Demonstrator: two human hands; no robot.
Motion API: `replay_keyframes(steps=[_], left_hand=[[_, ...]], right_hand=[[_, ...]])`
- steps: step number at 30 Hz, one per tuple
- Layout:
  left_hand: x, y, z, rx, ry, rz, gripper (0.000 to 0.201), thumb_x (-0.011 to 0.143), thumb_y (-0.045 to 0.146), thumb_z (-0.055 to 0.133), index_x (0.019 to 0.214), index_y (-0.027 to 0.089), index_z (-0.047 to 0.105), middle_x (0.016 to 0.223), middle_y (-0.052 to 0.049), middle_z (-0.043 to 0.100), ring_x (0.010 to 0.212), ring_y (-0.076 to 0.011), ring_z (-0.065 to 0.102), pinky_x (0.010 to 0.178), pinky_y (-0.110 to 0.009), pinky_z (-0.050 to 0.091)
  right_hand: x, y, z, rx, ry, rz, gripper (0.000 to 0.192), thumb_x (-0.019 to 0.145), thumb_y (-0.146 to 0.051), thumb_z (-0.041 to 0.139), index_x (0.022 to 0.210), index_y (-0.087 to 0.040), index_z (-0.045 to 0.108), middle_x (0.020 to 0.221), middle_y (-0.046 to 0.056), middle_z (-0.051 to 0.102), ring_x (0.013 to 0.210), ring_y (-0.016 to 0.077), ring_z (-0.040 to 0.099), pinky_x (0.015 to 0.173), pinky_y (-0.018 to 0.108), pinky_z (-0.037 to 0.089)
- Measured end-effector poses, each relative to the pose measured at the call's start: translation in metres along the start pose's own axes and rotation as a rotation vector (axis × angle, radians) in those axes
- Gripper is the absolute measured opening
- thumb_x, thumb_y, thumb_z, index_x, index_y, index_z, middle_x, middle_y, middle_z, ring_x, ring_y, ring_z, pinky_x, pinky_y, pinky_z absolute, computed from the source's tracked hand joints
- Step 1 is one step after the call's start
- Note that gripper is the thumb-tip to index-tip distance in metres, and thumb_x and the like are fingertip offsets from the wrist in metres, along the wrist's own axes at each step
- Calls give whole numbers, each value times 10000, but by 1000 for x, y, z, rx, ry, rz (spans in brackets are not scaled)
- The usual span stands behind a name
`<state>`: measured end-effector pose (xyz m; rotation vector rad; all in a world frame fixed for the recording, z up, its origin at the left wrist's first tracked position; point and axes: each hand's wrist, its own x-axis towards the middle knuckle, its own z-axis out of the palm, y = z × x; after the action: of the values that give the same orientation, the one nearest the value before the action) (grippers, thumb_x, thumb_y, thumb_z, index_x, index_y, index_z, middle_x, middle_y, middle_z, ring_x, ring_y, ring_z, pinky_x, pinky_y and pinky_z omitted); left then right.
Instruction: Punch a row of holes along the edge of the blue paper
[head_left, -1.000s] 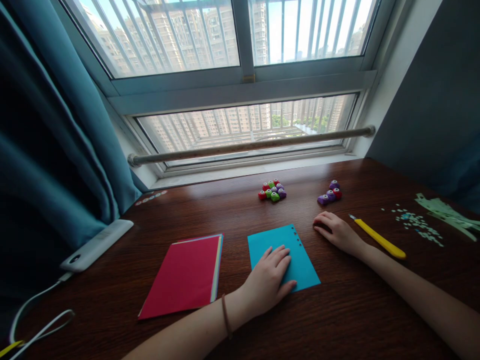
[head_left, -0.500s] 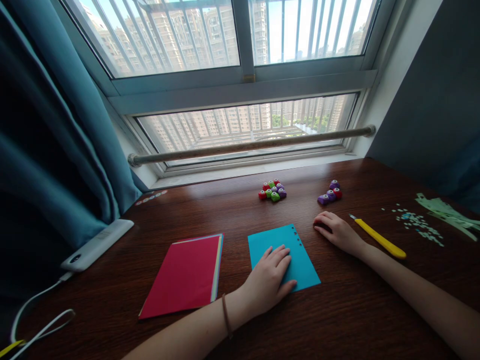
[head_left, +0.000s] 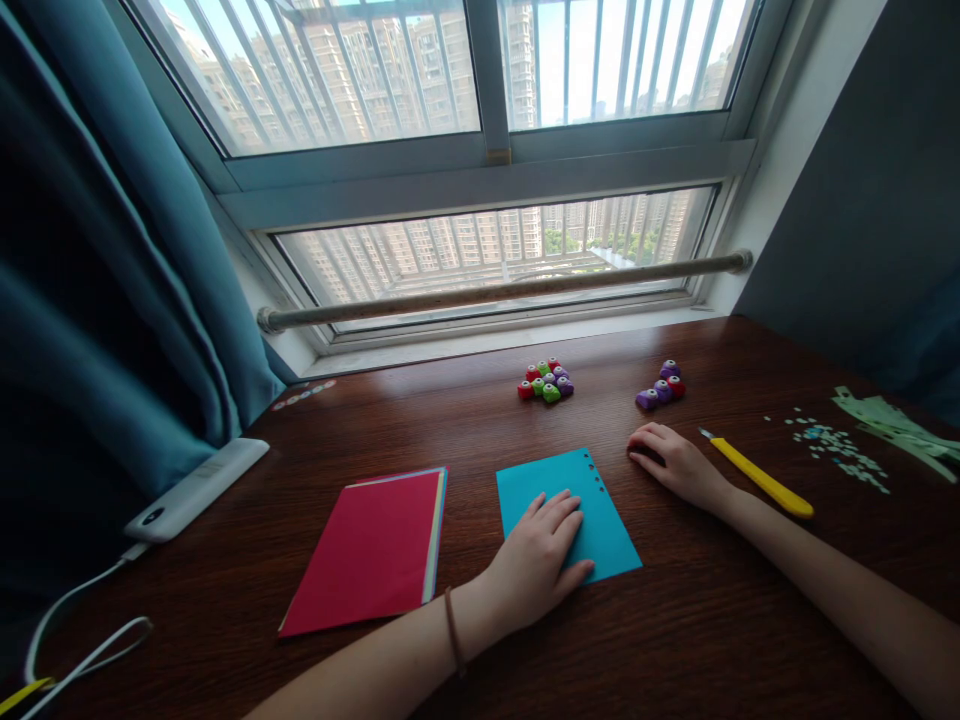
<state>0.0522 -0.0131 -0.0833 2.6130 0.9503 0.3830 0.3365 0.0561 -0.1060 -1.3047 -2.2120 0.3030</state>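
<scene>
Nothing is changing since the earlier frame: my left hand (head_left: 541, 562) is still lying flat, fingers spread, pinning the blue sheet (head_left: 568, 512) mid-counter; my right hand (head_left: 673, 464) is resting curled beside it, holding nothing, near the yellow knife (head_left: 759, 478).

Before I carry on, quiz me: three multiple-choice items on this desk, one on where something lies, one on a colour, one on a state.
1. Where does the yellow craft knife lie?
A. On the red paper stack
B. On the desk, just right of the right hand
C. On the window sill

2. What colour is the sheet under the left hand?
A. Blue
B. Green
C. White

3. How does the left hand rest?
A. Closed in a fist
B. Lifted clear of the desk
C. Flat, palm down on the sheet

Answers: 1 B, the knife sits beside the right hand on the wood. 2 A, the blue sheet shows around the fingers. 3 C, the left hand lies spread on the paper.
</scene>
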Motion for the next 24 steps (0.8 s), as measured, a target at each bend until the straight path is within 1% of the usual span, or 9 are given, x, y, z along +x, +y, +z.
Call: replay_keyframes(steps=[24], left_hand=[[1, -1, 1, -10, 10, 7, 466, 851, 378, 512, 1244, 139, 437, 1357, -125, 416, 1287, -258, 327, 1073, -473, 258]], right_hand=[[0, 3, 2, -6, 3, -1, 74, 865, -228, 498, 924, -204, 536, 952, 42, 537, 912, 190, 510, 835, 329, 419]])
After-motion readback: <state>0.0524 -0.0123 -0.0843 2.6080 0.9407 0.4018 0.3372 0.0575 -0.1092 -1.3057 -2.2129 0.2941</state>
